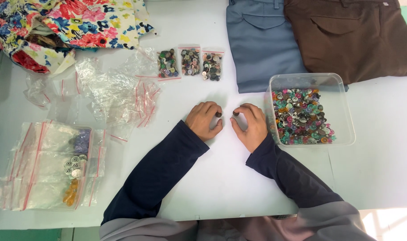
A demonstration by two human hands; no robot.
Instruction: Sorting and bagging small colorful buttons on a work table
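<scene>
**On the white table, two hands each pinch a small dark button**

In the middle of the white table (221,178), the left hand (205,119) and the right hand (250,125) rest close together. The left hand's fingers are curled in tight and pinch a small dark button (218,114). The right hand does the same with a second dark button (235,114). The two buttons sit near each other, not touching.

Just beside the right hand is a clear plastic box (342,107) full of mixed, colourful buttons. Above the hands lie three little bags of buttons (190,62) in a row. A heap of empty clear bags (114,89) lies to the left. Lower left, a pile of zip bags (47,165) holds purple, silver and orange buttons. Blue trousers (259,44) and brown trousers (355,38) lie folded at the top. A flowery cloth (74,22) sits in the top left corner.
</scene>
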